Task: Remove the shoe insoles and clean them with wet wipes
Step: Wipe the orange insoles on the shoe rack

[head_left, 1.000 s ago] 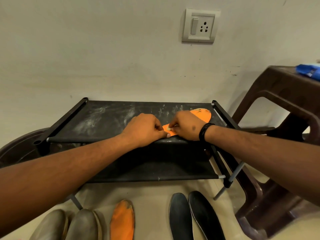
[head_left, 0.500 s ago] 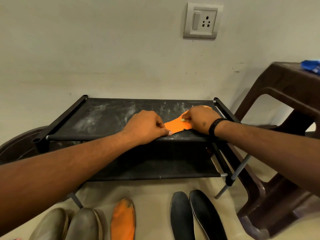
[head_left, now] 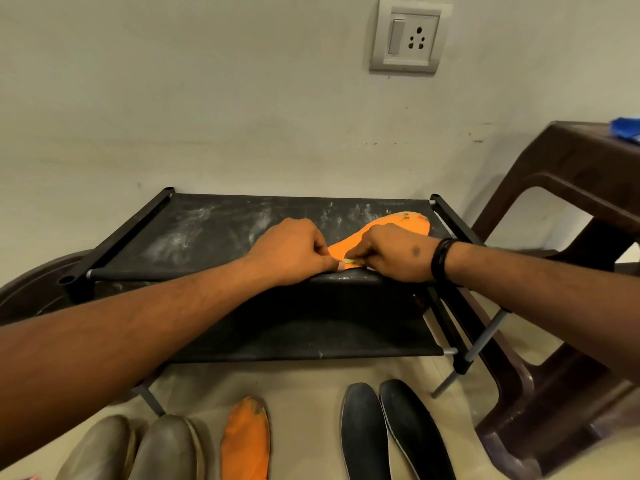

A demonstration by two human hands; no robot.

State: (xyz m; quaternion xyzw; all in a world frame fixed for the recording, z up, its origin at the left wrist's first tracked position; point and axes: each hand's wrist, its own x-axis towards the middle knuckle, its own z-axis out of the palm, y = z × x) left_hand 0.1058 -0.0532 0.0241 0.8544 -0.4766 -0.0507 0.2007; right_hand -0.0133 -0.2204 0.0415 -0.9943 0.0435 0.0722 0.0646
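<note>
**Insole wiped on rack top**

Orange insole [head_left: 391,226] lies on black rack's [head_left: 214,233] top shelf. Left hand [head_left: 289,252], fingers curled, pins its near end. Right hand [head_left: 389,252] pinches a wet wipe [head_left: 348,260] against it. Second orange insole [head_left: 246,439] on floor.

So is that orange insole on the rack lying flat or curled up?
Flat. The orange insole lies spread on the rack's top shelf, its near end under both hands.
</note>
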